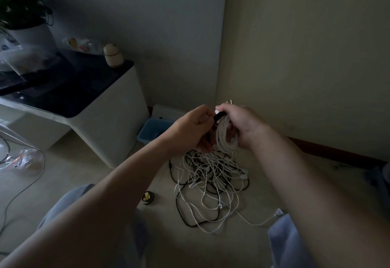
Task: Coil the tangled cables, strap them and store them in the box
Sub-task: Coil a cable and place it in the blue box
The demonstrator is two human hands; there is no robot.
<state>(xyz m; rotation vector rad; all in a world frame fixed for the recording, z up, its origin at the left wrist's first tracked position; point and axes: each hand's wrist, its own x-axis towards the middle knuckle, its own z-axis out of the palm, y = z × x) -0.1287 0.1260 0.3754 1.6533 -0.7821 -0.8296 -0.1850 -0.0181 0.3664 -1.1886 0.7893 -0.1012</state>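
Surroundings: a white bench (101,107) with a dark top is standing at the left. It is carrying a potted plant (19,4) at its far left corner, clear bags (83,44) along its far edge and a small cream ornament (113,55) at its far right corner. On the floor (84,173), a crumpled plastic bag (23,160) and a thin dark lead (31,183) are lying in front of the bench. A small yellow-and-black roll (148,197) is lying near the person's knee.

The blue box (150,128) is sitting on the floor in the room corner, just beside the bench's right side, with a white lid (166,110) behind it. The left wrist is covering the box's right part.

A tangle (211,175) of white and black cables is lying on the floor directly under both hands, with one white plug (278,213) trailing out toward the right knee.

Task item: a white coil (224,135) is being held in the air above the tangle. Its long axis is running roughly up and down, its lower end hanging toward the tangle. A black strap (218,116) is crossing its upper end. Two thin prongs (229,101) are showing above the right hand.

Grips: the right hand (238,124) is curling its fingers round the coil. The left hand (190,128) is pinching the strap's end between thumb and fingers.
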